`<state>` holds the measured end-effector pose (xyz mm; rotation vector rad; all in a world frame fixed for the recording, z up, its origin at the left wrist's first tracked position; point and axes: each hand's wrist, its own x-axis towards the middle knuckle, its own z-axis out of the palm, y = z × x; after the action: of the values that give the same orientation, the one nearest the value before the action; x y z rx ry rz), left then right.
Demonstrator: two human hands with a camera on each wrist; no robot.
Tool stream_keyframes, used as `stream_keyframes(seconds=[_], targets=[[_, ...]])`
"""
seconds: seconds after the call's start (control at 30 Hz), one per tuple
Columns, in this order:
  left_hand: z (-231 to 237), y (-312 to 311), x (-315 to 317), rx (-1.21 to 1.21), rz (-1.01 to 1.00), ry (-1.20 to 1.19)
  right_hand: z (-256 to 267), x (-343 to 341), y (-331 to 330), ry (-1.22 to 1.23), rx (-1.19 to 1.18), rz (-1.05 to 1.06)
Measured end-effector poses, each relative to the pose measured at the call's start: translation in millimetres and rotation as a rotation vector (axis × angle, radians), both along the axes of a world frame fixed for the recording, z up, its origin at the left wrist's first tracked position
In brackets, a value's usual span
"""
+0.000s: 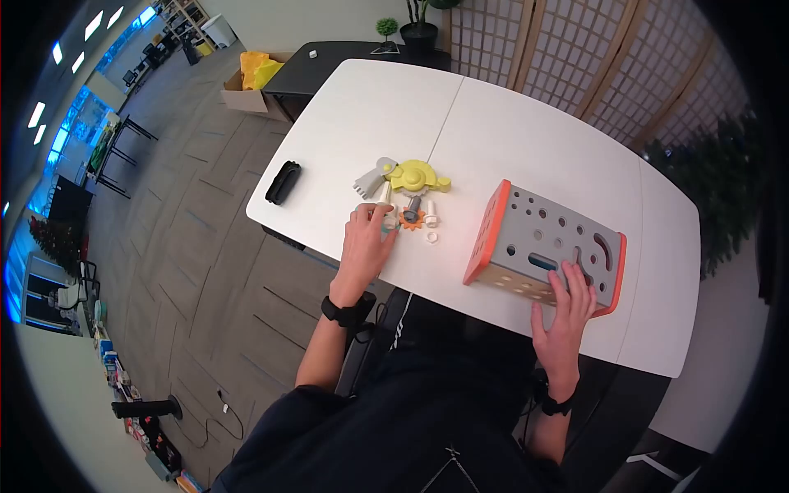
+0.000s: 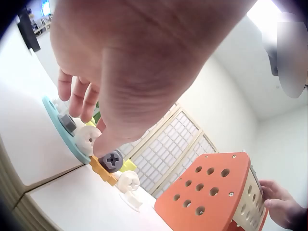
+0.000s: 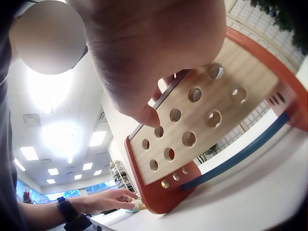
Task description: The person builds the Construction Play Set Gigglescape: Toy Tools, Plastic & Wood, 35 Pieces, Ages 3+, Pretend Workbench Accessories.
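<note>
My left hand (image 1: 367, 245) is over the toy pieces near the table's front edge. In the left wrist view its thumb and index finger are around a white plastic bolt (image 2: 86, 139) by a teal strip (image 2: 65, 132). Beside it are an orange gear (image 1: 412, 218), a dark grey bolt (image 1: 412, 207), another white bolt (image 1: 431, 215) and a white nut (image 1: 432, 237). My right hand (image 1: 565, 316) rests on a toy toolbox (image 1: 546, 238) with a grey perforated top and orange ends. Its fingers lie on the top, its thumb against the wooden side (image 3: 202, 113).
Behind the small pieces lie a yellow toy part (image 1: 413, 175) and a grey toothed piece (image 1: 374, 178). A black tray-like object (image 1: 283, 182) sits near the left edge of the white table (image 1: 526, 131). A blue bar (image 3: 240, 154) runs between the toolbox ends.
</note>
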<state>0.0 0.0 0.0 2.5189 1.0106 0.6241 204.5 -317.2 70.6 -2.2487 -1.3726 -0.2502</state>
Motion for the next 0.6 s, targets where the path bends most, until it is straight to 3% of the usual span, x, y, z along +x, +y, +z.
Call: stream_keyframes(seconds=[0.3,0.5,0.6], targets=[[2,-5,9,-0.032,0.015,-0.028,0,-1,0,0.0,-0.005,-0.006],[-5,-7,20,0.208,0.0,0.027,-1,0,0,-0.002,-0.009,-0.013],[-4,-4,26,0.177,-0.001,0.056,0,-1,0,0.0,-0.009,-0.011]])
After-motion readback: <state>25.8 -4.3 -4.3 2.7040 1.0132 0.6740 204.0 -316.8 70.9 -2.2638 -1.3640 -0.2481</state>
